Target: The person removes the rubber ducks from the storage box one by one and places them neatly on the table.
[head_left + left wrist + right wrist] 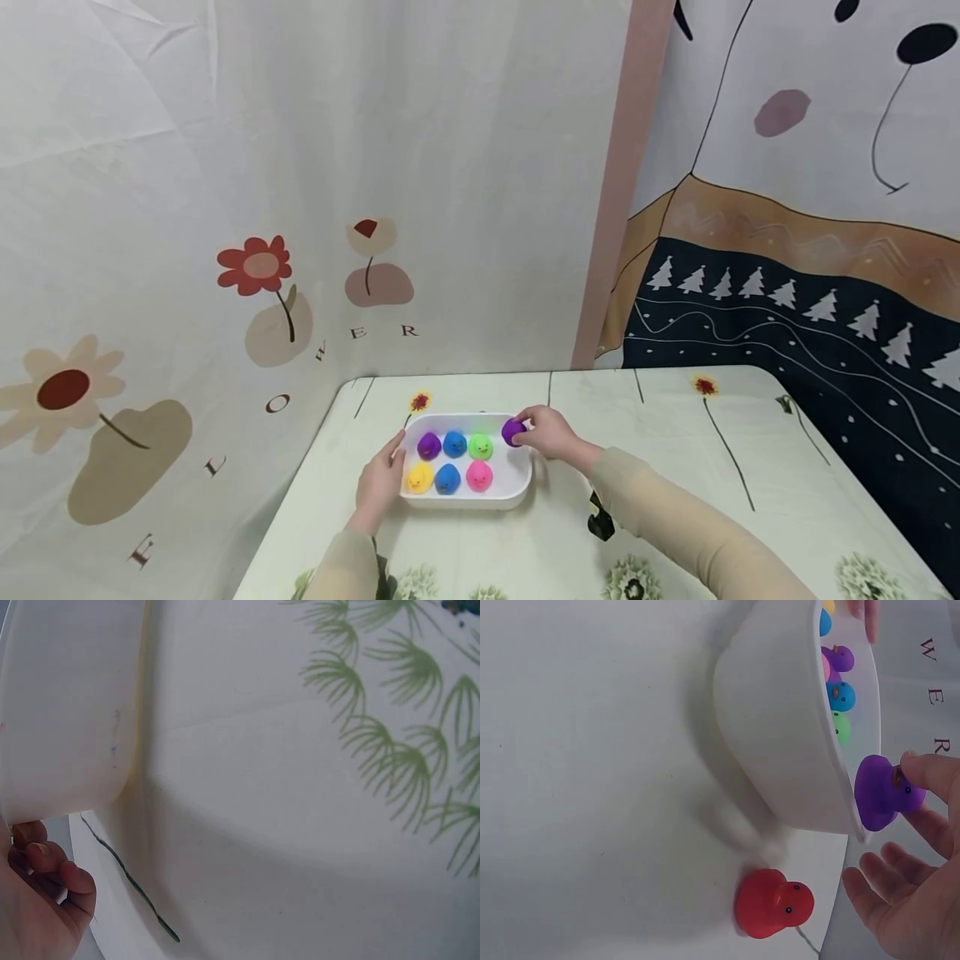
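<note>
A white plastic tub [468, 503] stands on the table. My left hand [381, 483] grips its left end at the rim. Inside sit small rubber ducks: purple [429, 447], blue [454, 444] and green [481, 447] at the back, yellow [420, 477], a second blue [447, 479] and pink [479, 476] in front. Between thumb and finger, my right hand [553, 433] pinches another purple rubber duck [881, 793] by its head, at the right end of the tub's rim. A red rubber duck [769, 904] rests on the table beside that end; the head view does not show it.
A flower-printed cloth [675, 467] covers the table. Behind it hangs a pale printed curtain [480, 183], and a patterned cloth with a dark band of trees [787, 333] hangs at the right.
</note>
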`<action>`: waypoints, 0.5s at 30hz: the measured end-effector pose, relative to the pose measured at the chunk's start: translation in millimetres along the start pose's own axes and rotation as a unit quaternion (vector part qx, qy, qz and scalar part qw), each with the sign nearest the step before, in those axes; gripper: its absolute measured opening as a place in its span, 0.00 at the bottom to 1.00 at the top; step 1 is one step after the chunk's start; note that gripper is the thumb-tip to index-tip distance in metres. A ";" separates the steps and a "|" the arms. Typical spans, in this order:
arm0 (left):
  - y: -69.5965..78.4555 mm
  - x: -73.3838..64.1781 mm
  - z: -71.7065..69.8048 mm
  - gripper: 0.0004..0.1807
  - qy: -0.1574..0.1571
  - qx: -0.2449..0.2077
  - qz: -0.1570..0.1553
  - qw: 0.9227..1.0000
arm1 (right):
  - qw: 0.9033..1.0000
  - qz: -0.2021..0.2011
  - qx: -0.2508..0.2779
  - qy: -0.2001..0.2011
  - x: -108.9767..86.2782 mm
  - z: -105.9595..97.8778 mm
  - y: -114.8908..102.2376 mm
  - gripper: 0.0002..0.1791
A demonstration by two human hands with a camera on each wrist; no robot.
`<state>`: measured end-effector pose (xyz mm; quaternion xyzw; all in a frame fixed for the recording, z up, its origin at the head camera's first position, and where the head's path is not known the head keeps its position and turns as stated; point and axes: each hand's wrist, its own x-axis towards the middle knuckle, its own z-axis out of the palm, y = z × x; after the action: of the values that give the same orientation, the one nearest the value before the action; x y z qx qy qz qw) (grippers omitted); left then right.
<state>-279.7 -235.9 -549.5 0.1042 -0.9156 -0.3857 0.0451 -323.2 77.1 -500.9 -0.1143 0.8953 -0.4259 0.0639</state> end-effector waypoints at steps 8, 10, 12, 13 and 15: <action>2.7 -1.6 -1.4 0.24 -0.007 0.000 -0.009 1.000 | 1.000 0.007 0.025 -0.015 -2.0 -11.1 -1.0 0.16; 3.7 -2.0 -1.9 0.24 -0.008 0.001 -0.008 1.000 | 0.999 0.005 0.034 -0.021 -2.2 -14.7 -0.9 0.16; 4.3 -2.1 -2.4 0.25 -0.011 -0.002 -0.008 1.000 | 0.999 0.008 0.042 -0.024 -1.6 -18.1 0.4 0.17; 3.9 -2.2 -2.7 0.25 -0.011 -0.002 -0.008 1.000 | 0.999 0.012 0.044 -0.025 -1.5 -19.5 1.1 0.17; 3.0 -2.8 -3.5 0.24 -0.009 0.000 -0.005 1.000 | 0.999 0.017 0.042 -0.025 -0.6 -22.1 3.3 0.18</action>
<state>-276.8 -235.6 -544.9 0.1057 -0.9154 -0.3869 0.0352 -327.8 95.8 -489.6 -0.1067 0.8764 -0.4592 0.0981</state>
